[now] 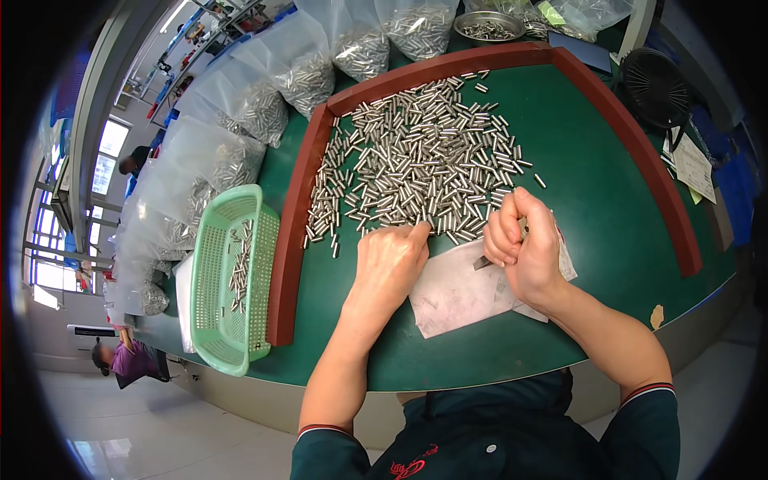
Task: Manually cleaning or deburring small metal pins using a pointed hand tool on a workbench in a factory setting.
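Note:
A heap of small silver metal pins (416,156) lies on a green table (584,184) inside a red-brown raised border (296,208). My left hand (390,260) rests knuckles up at the heap's near edge, its fingertips touching the nearest pins. My right hand (524,244) is closed around a small dark metal tool (482,262), whose tip sticks out below the fist. Both hands hover over a white sheet of paper (456,292) lying on the table.
A light green plastic basket (232,280) with several pins stands left of the border. Clear bags of pins (264,104) line the left and far side. A metal bowl (488,28) sits at the back, a black fan (656,84) at the right. Another person (128,360) sits far left.

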`<state>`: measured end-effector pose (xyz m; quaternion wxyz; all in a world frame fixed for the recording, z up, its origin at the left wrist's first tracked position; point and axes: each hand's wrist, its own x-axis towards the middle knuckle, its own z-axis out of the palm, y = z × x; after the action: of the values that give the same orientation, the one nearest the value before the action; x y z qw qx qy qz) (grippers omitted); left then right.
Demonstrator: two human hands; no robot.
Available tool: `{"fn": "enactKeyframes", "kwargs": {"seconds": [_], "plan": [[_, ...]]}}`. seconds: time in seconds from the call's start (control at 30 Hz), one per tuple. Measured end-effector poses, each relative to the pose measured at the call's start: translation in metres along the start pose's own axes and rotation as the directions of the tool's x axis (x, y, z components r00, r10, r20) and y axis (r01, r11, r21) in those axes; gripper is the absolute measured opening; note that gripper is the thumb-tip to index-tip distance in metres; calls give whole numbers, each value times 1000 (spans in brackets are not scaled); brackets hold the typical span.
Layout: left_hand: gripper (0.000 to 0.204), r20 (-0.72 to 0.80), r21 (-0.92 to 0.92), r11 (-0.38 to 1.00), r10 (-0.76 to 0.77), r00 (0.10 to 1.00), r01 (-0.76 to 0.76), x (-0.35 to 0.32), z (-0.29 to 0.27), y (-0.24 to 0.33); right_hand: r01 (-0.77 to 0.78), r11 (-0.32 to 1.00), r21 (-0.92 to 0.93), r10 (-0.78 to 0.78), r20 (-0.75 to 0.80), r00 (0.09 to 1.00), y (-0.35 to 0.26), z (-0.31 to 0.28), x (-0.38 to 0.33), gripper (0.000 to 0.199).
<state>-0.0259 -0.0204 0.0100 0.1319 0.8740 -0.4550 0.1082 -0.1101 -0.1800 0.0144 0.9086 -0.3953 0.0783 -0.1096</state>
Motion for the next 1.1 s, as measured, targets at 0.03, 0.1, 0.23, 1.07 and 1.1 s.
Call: {"fn": "enactKeyframes", "kwargs": {"seconds": [0.03,0.1,0.23,1.07,1.1], "plan": [[5,-13,6,1000,-4,1000,4,0,0,0,1,1000,1,-1,2,1000,0,1,-1,40],[6,-40,-36,999,2,999,-4,3,-4,2,2,1000,-3,-2,-1,1000,-2,0,0,39],[13,-78,-598,791,-218,973,129,-1,-7,6,7,1000,-7,-7,-3,1000,0,0,0,38],[11,517,-817,-423,-235,823,392,-2,-13,8,-2,1000,-7,2,4,1000,-3,1,-1,36],[11,539,-795,-452,-219,814,405,-1,-14,11,-1,1000,-5,1,-1,1000,-3,0,0,35]]}}
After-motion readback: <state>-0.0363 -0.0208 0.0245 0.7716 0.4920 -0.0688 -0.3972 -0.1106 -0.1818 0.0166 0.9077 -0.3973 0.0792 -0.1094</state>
